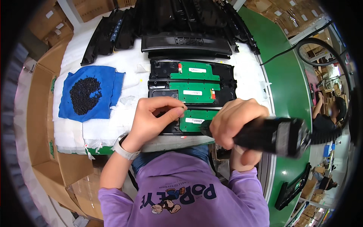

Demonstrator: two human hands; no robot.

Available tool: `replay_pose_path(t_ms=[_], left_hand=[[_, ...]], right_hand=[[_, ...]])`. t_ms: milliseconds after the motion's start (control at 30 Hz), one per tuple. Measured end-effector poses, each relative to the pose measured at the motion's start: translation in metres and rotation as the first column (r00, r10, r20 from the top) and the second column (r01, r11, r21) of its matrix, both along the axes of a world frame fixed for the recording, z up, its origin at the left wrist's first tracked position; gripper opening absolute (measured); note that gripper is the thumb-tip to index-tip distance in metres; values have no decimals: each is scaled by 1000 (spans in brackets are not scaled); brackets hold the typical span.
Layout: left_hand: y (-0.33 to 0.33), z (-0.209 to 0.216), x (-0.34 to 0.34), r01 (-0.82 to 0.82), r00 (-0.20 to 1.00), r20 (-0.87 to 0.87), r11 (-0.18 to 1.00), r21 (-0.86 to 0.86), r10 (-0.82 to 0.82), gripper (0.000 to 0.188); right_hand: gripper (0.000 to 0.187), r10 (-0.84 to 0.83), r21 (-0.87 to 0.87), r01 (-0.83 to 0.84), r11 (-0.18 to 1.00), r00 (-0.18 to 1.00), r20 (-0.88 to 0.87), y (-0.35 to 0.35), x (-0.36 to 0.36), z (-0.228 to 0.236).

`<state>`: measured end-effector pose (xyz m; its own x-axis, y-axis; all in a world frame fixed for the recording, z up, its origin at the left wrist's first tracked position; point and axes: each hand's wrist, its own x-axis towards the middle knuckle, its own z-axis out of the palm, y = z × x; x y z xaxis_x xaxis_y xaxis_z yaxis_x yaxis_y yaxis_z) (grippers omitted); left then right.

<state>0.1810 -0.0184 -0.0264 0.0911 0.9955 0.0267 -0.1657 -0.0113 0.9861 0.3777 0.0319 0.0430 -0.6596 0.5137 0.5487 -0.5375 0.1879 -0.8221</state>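
Observation:
My right hand is wrapped around a black electric screwdriver, held nearly level. Its dark nose points left over the nearest circuit board. That green board sits in a black plastic panel, partly hidden by my hands. Over the board's left end, my left hand is closed in a pinch, thumb against forefinger. Whatever is in the pinch is too small to make out. Just beyond lie two more black panels with green boards, the middle board and the far board.
Small black screws are heaped on a blue cloth at the left. Black plastic housings are stacked at the back. A green surface runs along the right, with a black part on it. A cable trails from the screwdriver.

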Motion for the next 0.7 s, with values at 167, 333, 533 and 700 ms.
replay_pose_path(t_ms=[167, 333, 533, 700], left_hand=[[-1, 0, -3, 34, 999, 14, 999, -15, -34, 12], [0, 1, -3, 53, 998, -29, 998, 26, -53, 11], [-1, -2, -3, 33, 999, -43, 999, 39, -31, 10], [0, -1, -2, 26, 997, -70, 999, 46, -23, 9]], right_hand=[[38, -33, -40, 19, 999, 913, -406, 17, 3, 5], [41, -45, -31, 34, 999, 885, -463, 26, 9, 6], [41, -79, -45, 66, 997, 890, -449, 26, 6, 4], [41, -88, -28, 84, 996, 899, -429, 24, 8, 5]])
